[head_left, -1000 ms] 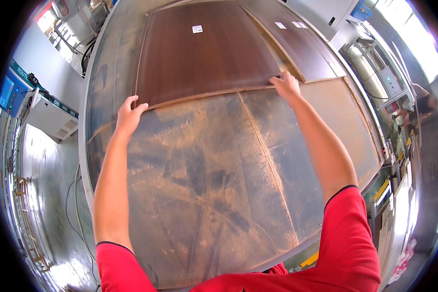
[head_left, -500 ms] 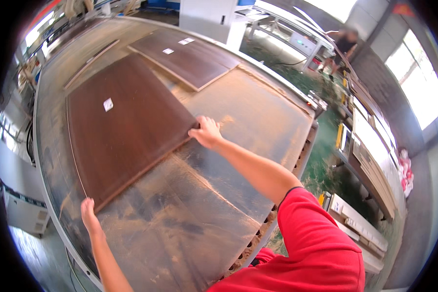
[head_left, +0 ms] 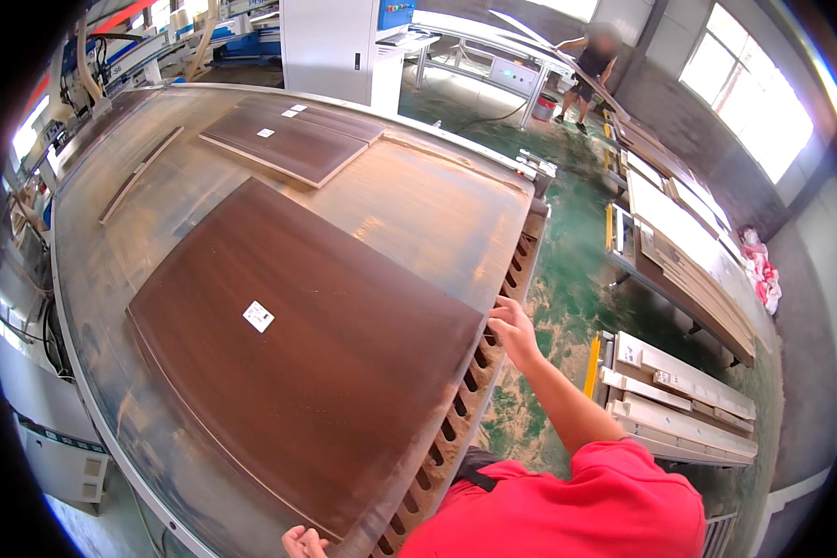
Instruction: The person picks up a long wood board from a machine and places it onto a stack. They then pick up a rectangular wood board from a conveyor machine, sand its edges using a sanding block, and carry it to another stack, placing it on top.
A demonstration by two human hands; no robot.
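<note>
A large dark brown panel (head_left: 316, 372) with a white label (head_left: 259, 316) lies on the dusty machine table (head_left: 93, 307), its near edge reaching the table's slotted front edge. My right hand (head_left: 515, 331) grips the panel's right near corner, fingers bent at its edge. Low in the view, my left hand (head_left: 304, 541) has its fingers curled at the left near corner; its wrist is out of frame. Farther back lie another brown panel (head_left: 288, 139) with white labels and a narrow brown strip (head_left: 139, 175).
A slotted rail (head_left: 448, 426) with sawdust runs along the table's near side. To the right, racks hold stacked pale boards (head_left: 684, 395) and long panels (head_left: 684, 270). A white cabinet (head_left: 330, 56) stands behind the table. A person (head_left: 586, 79) is at the far right.
The large brown panel has slid toward me and to the right, up to the table's front edge. Both my hands have moved back with its near corners. My view has shifted too.
</note>
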